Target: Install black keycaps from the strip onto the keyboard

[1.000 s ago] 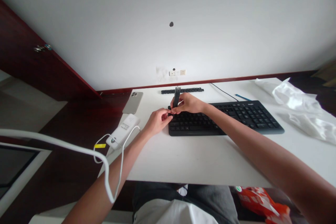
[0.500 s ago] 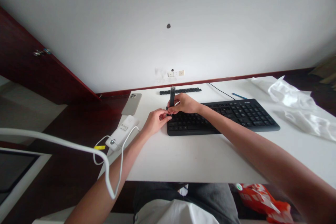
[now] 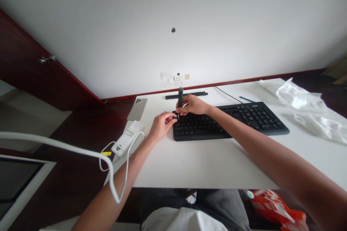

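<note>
While your right hand (image 3: 193, 104) is closed round a slim black upright tool (image 3: 180, 96), mid-frame, your left hand (image 3: 161, 125) has thumb and index nearly together; can't tell if they pinch anything. Both at the left end of the long black plastic keyboard (image 3: 197, 127), center-right of frame. Flat grey phone (image 3: 137, 109) lies left of center.

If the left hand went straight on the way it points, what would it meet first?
Likely the black tool in the right hand; depth is unclear, and the left hand may already touch the keyboard.
</note>
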A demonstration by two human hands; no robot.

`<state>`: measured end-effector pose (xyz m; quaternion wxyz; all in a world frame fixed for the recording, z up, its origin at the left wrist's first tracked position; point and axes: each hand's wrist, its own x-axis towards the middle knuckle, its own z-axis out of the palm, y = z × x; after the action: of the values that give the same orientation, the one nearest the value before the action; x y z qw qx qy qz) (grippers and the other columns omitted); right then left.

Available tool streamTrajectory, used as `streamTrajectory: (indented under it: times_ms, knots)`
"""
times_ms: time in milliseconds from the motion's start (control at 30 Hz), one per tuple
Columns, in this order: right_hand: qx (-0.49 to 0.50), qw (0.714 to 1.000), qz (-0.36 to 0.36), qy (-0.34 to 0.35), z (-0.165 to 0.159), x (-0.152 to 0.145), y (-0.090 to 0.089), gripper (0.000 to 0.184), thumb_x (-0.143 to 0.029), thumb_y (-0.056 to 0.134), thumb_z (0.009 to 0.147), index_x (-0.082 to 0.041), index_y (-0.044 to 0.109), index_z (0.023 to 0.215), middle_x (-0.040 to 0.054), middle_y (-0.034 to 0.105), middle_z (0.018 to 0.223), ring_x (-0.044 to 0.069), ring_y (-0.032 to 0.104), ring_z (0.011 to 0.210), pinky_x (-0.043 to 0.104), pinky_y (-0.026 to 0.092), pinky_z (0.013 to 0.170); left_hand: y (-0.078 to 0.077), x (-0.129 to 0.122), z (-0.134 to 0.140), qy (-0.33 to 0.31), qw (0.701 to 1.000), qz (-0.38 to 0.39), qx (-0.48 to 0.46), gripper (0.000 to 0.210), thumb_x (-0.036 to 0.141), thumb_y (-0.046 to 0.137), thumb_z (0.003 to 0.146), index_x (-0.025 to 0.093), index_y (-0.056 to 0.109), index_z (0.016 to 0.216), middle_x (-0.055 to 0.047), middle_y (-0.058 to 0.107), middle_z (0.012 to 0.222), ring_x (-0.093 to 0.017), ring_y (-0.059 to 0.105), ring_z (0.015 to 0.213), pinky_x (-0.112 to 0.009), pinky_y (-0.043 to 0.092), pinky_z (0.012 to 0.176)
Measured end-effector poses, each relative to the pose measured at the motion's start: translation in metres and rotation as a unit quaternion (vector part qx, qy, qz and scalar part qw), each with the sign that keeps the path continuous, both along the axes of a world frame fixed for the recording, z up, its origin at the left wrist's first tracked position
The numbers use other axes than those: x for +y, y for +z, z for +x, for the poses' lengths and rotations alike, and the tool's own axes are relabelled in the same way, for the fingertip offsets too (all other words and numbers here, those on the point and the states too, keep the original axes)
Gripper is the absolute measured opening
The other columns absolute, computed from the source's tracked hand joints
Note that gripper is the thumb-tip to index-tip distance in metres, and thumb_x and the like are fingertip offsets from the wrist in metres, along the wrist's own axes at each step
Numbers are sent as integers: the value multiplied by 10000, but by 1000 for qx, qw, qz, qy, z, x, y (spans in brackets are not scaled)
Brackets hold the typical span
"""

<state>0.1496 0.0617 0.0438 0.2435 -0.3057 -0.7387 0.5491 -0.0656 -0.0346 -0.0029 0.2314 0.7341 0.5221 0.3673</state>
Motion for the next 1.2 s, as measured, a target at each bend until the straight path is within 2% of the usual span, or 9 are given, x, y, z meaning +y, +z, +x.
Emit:
streamTrajectory:
  times_ms: [167, 300, 400, 567, 667, 833, 1000, 1200]
  knots:
    - [40, 997, 16, -71, 14, 18, 4, 363, -421, 877, 757, -138, 725, 926, 82, 758, 825, 196, 753, 687, 314, 659, 663, 1, 5, -8, 74, 996, 43, 18, 205, 328, 641, 961, 216, 768, 1077, -7, 627, 819, -133, 570, 722, -247, 467, 720]
    - [50, 991, 48, -115, 25, 25, 8, 405, -471, 879, 750, -140, 733, 933, 80, 746, 784, 194, 734, 660, 321, 645, 642, -8, 12, -11, 142, 988, 25, 55, 186, 340, 675, 939, 229, 780, 1045, -19, 699, 845, -150, 608, 739, -266, 459, 735]
    - [59, 988, 39, -139, 36, 17, 8, 425, -489, 883, 740, -140, 730, 929, 63, 724, 740, 178, 705, 623, 307, 616, 617, -15, 15, -11, 172, 981, 14, 89, 189, 366, 691, 927, 245, 785, 1038, -28, 736, 852, -176, 647, 764, -280, 462, 737]
    - [166, 969, -92, -161, 63, -1, -7, 422, -480, 889, 738, -157, 735, 961, 69, 736, 957, 86, 592, 609, 245, 534, 584, -17, 35, -13, 193, 972, 8, 138, 183, 417, 695, 914, 289, 794, 998, -19, 737, 793, -196, 653, 732, -276, 431, 672]
    - [214, 946, -137, -202, 78, -6, -18, 374, -441, 900, 736, -161, 734, 920, 54, 711, 967, 61, 517, 596, 213, 474, 539, -14, 60, -14, 218, 965, -3, 144, 182, 427, 688, 916, 300, 789, 996, -29, 754, 839, -214, 665, 767, -287, 435, 693]
    - [268, 918, -156, -249, 89, -4, -29, 349, -428, 904, 723, -201, 717, 911, 21, 694, 985, 51, 451, 562, 207, 409, 490, -11, 89, -12, 210, 965, 19, 158, 210, 354, 629, 965, 306, 759, 1123, -67, 779, 1040, -243, 690, 933, -322, 473, 814]
    - [274, 917, -168, -236, 85, -3, -34, 333, -404, 902, 747, -189, 724, 928, 29, 687, 981, 55, 456, 591, 203, 406, 505, -15, 92, -14, 211, 964, 18, 161, 246, 363, 614, 980, 303, 764, 1165, -76, 778, 1121, -262, 697, 1013, -352, 495, 878]
    - [285, 915, -169, -230, 81, -5, -36, 334, -398, 909, 752, -175, 740, 936, 43, 687, 934, 65, 441, 596, 215, 391, 496, -14, 92, -14, 240, 953, -11, 186, 272, 401, 614, 976, 364, 755, 1206, -22, 785, 1104, -244, 704, 1025, -329, 507, 870]
